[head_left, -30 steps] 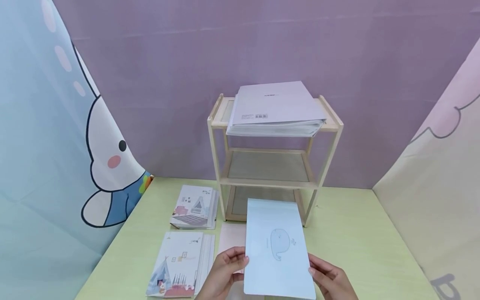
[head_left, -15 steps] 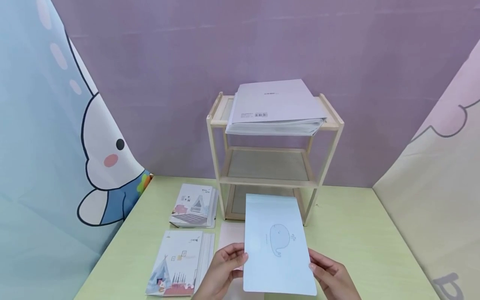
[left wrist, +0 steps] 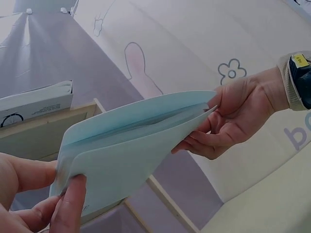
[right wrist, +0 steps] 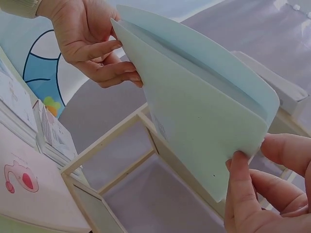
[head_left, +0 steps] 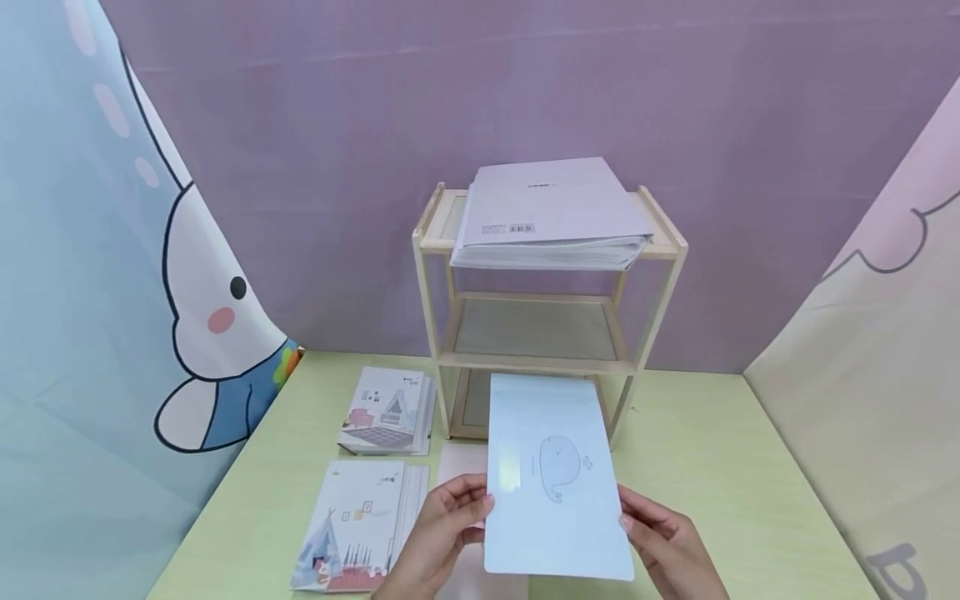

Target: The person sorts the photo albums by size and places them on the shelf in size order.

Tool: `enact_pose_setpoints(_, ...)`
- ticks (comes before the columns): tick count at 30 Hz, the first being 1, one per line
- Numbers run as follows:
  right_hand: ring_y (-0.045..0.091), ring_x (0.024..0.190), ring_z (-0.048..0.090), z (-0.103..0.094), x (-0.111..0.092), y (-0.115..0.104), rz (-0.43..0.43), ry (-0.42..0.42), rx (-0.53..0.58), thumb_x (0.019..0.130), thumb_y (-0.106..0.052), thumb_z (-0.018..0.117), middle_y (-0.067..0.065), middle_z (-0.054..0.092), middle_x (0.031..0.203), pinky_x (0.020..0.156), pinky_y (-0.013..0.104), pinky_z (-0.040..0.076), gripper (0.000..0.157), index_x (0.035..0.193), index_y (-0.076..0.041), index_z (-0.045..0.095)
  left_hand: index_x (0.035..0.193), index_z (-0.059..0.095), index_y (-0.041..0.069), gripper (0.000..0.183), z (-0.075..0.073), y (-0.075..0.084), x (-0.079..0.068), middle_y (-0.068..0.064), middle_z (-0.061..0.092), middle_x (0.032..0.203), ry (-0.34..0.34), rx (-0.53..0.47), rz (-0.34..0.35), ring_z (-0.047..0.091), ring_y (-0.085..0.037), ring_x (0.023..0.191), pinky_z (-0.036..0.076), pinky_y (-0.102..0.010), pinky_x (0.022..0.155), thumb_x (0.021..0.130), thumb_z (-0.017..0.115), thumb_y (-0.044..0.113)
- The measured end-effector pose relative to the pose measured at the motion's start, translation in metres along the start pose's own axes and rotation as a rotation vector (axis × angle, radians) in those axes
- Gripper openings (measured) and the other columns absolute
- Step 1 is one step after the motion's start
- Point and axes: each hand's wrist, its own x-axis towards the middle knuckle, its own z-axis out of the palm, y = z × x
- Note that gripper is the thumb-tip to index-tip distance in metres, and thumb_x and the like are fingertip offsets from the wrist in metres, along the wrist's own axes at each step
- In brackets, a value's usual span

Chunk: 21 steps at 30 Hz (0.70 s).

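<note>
A light blue notebook (head_left: pixel 551 533) with a whale drawing on its cover is held up over the front of the table. My left hand (head_left: pixel 442 529) pinches its left edge and my right hand (head_left: pixel 667 537) its right edge, thumbs on top. In the left wrist view the covers of the notebook (left wrist: pixel 136 145) bow apart at the near end, with thin pages between them. Beneath it on the table lies a pink notebook (head_left: pixel 465 462), partly hidden; its pink animal drawing shows in the right wrist view.
A wooden three-tier shelf (head_left: pixel 540 365) stands behind the notebook. Large white books (head_left: pixel 555 200) lie on its top tier, slightly overhanging the front. To the left, illustrated books lie in two stacks, a rear one (head_left: pixel 386 408) and a front one (head_left: pixel 352 525). Printed fabric hangs around the table.
Both hands have raised the light blue notebook slightly and moved it a little away from me. A bright reflection now shows on its cover.
</note>
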Motion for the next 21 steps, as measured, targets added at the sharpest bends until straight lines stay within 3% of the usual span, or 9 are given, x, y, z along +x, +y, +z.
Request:
enact_pose_setpoints(9,0.008,0.113,0.056,0.004,0.008,-0.011,-0.008,-0.026,-0.016,0.094,0.013,0.035,0.001,0.062,0.124,0.092,0.020,0.046,0.049,0.125,-0.015,0.061,0.104,0.064,0.005,0.018,0.001,0.010,0.002,0.000,0.063,0.089,-0.006,0.003,0.068,0.057,-0.007,0.073,0.050,-0.019,0.059,0.086,0.063,0.004)
enact_pose_setpoints(21,0.007,0.101,0.060,0.002,0.031,-0.019,-0.060,0.046,-0.107,0.093,0.012,0.039,-0.001,0.066,0.114,0.083,0.020,0.051,0.047,0.118,-0.017,0.066,0.115,0.054,-0.016,0.033,0.003,0.017,0.020,-0.002,0.062,0.088,0.033,0.117,0.162,0.060,-0.009,0.074,0.052,-0.022,0.061,0.086,0.061,0.000)
